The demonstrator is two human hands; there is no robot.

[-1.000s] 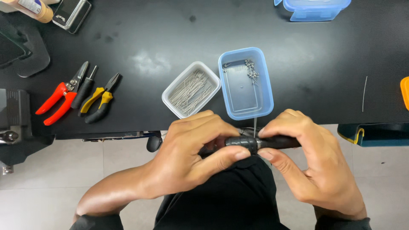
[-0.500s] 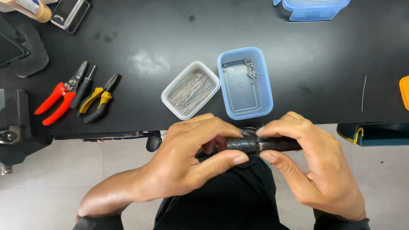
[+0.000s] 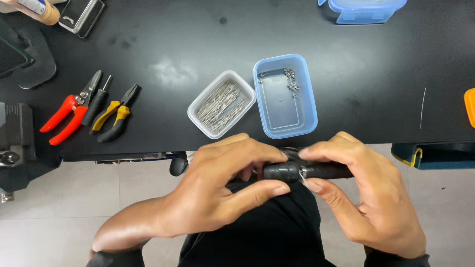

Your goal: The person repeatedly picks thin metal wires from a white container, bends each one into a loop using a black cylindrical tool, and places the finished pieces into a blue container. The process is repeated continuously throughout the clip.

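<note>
Head view: we see two open tubs on the black table, a white one (image 3: 221, 110) heaped with thin straight wire pins and a blue one (image 3: 285, 97) holding a few small bent metal pieces in its far corner. Near us, below the table edge, our left hand (image 3: 217, 190) and right hand (image 3: 368, 198) are together, both clamped on one black cylindrical tool (image 3: 304, 171). Far left lie red cutters (image 3: 69, 114), a black screwdriver (image 3: 96, 104) and yellow pliers (image 3: 116, 116).

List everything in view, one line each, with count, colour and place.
black tool: one, black, held in both hands below the table edge
white tray: one, white, table centre, holds thin metal pins
blue tray: one, light blue, right of the white tray, a few small metal parts inside
red cutters: one, red handles, table left
screwdriver: one, black, beside the cutters
yellow pliers: one, yellow and black, table left
blue box: one, top edge
left hand: one, on the tool
right hand: one, on the tool
</note>
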